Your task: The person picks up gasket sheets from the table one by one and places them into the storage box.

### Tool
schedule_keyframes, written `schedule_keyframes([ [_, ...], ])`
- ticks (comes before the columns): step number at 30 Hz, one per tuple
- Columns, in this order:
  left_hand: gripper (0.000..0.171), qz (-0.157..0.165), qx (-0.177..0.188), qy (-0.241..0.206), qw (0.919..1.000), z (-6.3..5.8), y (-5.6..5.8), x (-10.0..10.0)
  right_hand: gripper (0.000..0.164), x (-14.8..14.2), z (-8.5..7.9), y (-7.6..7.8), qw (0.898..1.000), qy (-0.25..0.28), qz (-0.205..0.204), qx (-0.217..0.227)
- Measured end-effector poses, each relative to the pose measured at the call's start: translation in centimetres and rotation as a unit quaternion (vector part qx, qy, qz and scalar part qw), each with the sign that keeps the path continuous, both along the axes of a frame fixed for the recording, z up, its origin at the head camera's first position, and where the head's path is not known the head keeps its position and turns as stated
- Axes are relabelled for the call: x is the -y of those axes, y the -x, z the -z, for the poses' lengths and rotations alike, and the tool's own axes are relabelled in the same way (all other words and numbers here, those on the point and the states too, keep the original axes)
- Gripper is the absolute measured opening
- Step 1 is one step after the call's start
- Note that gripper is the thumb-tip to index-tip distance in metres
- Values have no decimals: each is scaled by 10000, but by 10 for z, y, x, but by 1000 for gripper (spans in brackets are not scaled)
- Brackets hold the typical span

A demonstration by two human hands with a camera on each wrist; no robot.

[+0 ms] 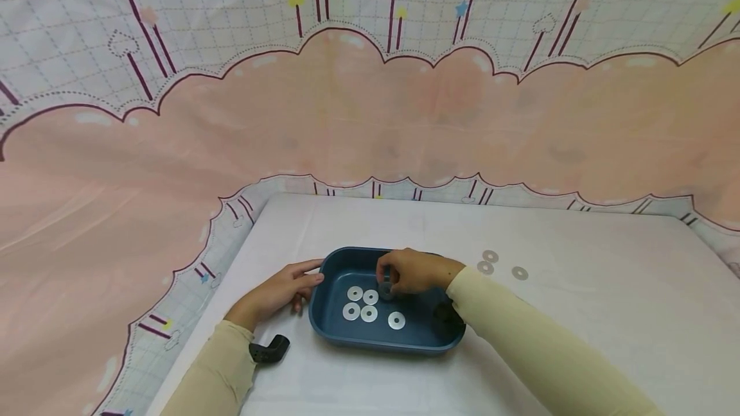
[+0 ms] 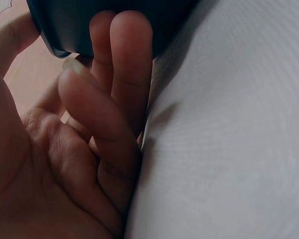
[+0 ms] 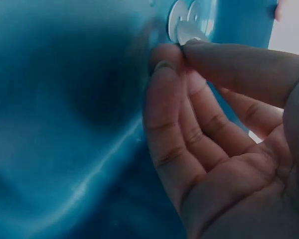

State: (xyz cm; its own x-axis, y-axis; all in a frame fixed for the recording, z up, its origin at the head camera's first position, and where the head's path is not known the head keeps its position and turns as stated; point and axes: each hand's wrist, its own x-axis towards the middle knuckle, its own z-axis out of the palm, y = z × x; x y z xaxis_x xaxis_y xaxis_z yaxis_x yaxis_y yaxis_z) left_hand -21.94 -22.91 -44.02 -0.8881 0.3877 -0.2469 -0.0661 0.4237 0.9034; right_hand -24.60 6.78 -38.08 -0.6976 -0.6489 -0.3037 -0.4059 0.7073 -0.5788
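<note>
A blue rectangular tray [image 1: 399, 343] stands on the white table. Inside it, my right hand [image 1: 417, 270] pinches a flat metal washer [image 3: 190, 32] between thumb and fingertips, close above the tray floor. Several silver washers [image 1: 369, 313] lie flat in the tray's left half and middle, left of that hand. At the tray's left end, my left hand [image 1: 283, 291] touches the rim with extended fingers. The left wrist view shows its other fingers [image 2: 132, 64] loosely bent beside the tray's outer wall [image 2: 70, 30].
To the right of the tray, 3 washers [image 1: 490, 256] lie on the white table [image 1: 607, 287]. A black wrist device [image 1: 269, 349] sits at the left sleeve. Behind the table hangs a pink and white patterned cloth [image 1: 370, 114].
</note>
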Motion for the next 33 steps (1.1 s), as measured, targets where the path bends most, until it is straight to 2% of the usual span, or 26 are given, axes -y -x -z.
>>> schedule_keyframes([
  [18, 62, -98, 32, 41, 9999, 1, 0, 0, 16, -1, 15, 3, 9996, 70, -9, 273],
  [33, 62, -91, 55, 48, 9999, 2, 0, 0, 14, -4, 7, 0, 9996, -157, 166, 134],
])
